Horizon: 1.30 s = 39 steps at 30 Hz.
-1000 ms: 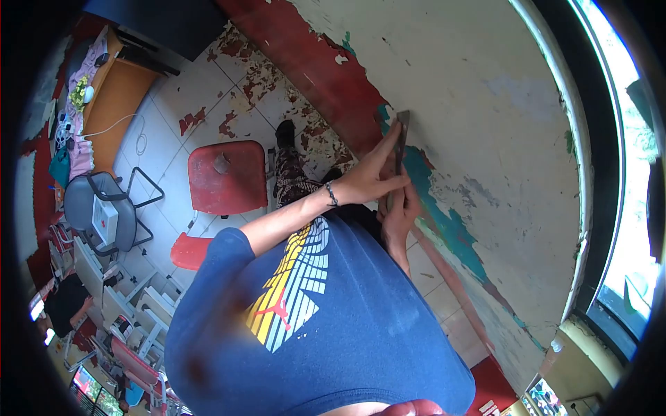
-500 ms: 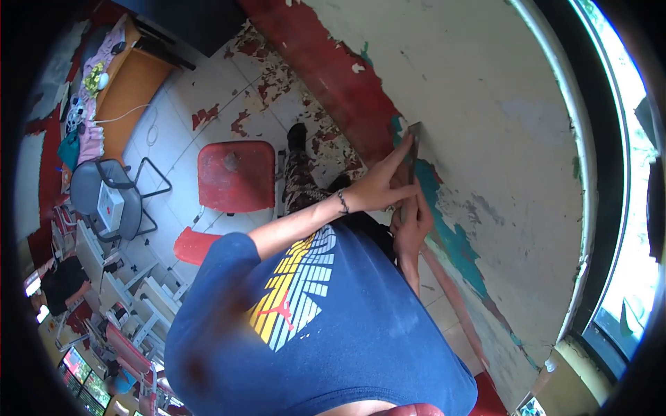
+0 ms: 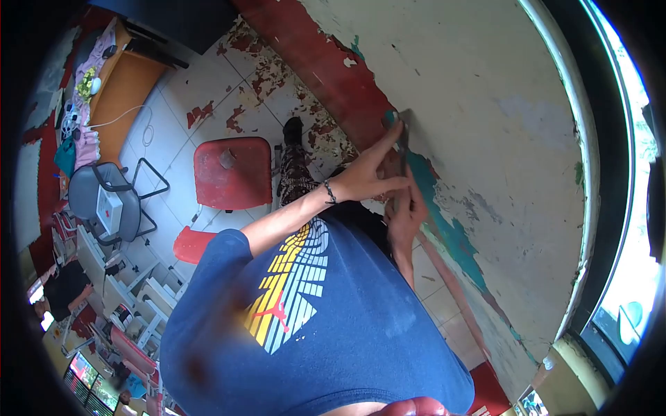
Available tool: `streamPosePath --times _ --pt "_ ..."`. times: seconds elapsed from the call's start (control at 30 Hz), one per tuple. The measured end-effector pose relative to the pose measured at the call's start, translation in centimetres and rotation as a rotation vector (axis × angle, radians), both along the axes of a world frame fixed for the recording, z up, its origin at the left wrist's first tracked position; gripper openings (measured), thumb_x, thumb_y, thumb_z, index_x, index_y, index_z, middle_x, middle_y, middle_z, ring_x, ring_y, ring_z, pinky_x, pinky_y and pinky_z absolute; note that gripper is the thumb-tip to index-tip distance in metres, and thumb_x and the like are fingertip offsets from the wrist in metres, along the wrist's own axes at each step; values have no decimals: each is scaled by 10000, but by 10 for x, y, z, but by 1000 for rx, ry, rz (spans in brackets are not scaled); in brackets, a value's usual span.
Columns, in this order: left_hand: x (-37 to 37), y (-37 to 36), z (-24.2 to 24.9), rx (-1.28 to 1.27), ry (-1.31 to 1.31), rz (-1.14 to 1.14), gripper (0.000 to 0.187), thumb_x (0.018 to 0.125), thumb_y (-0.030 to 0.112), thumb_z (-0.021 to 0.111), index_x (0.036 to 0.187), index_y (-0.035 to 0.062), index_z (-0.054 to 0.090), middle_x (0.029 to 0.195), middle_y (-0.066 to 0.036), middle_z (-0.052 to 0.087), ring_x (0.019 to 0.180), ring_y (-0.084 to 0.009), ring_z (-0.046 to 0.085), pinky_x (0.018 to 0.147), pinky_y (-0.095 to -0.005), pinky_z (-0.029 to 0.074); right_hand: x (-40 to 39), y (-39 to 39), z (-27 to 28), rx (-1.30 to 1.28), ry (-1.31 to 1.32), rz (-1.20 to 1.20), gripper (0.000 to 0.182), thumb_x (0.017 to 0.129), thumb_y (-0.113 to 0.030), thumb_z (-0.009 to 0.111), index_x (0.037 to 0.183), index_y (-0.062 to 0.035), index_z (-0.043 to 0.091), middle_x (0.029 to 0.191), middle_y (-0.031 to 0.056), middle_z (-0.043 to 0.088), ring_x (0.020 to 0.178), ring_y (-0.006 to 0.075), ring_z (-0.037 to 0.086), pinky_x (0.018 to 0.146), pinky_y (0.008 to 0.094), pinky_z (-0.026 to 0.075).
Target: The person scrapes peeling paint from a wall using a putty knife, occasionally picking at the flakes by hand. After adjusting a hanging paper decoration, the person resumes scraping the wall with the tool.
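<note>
My left hand [image 3: 364,177], with a dark bracelet at the wrist, presses on a metal scraper [image 3: 404,142], its index finger stretched along the blade. Lower down, my right hand [image 3: 406,211] is wrapped round the scraper's handle, which is mostly hidden by the fingers. The blade's wide end touches the wall [image 3: 499,166] at the border between off-white paint and a red band [image 3: 336,69]. Teal patches [image 3: 451,236] show beside and below the tool where the top paint is gone.
A red chair [image 3: 232,173] stands left of my legs. Paint flakes [image 3: 274,73] lie on the tiled floor. Farther left are an orange desk [image 3: 128,90], a grey chair [image 3: 125,208] and a person in black [image 3: 66,288]. A window [image 3: 624,277] is at the right.
The scraper and both hands have shifted slightly up and left in the view, and the blade's end is angled differently against the wall. The whole view has also moved a little.
</note>
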<state>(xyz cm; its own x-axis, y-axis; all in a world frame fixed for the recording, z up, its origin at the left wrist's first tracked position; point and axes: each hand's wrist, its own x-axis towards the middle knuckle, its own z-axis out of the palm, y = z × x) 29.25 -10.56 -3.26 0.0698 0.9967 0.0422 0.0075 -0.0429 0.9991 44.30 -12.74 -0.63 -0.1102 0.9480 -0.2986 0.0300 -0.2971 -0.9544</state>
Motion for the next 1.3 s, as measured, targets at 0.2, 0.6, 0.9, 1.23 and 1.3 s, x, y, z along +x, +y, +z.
streamPosePath --times 0.2,0.6,0.9,1.23,1.3 --pt "-12 2 -4 -37 -85 -47 1060 859 278 770 1589 -7 57 1620 -257 207 904 -136 657 790 -269 545 0 8 -5 24 -41 67 389 1066 -166 480 1432 -43 531 685 -37 501 457 16 354 398 207 262" --pt "-16 7 -24 193 179 30 1051 902 235 738 1602 44 -21 1559 -176 316 1114 -177 581 899 -315 514 2 16 -5 48 -141 137 388 1066 -163 475 1424 -28 539 844 7 607 500 7 377 412 199 261" --pt "-13 4 -4 -21 -84 -74 1054 911 278 724 1598 38 -39 1667 -216 37 1485 -236 239 1170 -351 281 3 9 -6 12 -63 69 391 1062 -159 480 1426 -25 533 739 -18 563 487 4 377 411 193 279" --pt "-28 8 11 -88 -83 -169 1069 915 317 713 1585 -1 -57 1669 -209 9 1529 -252 119 1211 -364 191 0 8 -5 -7 -29 90 367 1058 -156 494 1399 -47 573 951 25 654 557 9 422 439 190 319" --pt "-15 7 0 12 29 -111 1071 917 317 710 1584 0 -67 1670 -204 1 1530 -253 106 1209 -363 197 15 8 -10 131 -86 131 387 1064 -190 485 1413 -37 554 686 -50 510 493 9 364 420 209 274"
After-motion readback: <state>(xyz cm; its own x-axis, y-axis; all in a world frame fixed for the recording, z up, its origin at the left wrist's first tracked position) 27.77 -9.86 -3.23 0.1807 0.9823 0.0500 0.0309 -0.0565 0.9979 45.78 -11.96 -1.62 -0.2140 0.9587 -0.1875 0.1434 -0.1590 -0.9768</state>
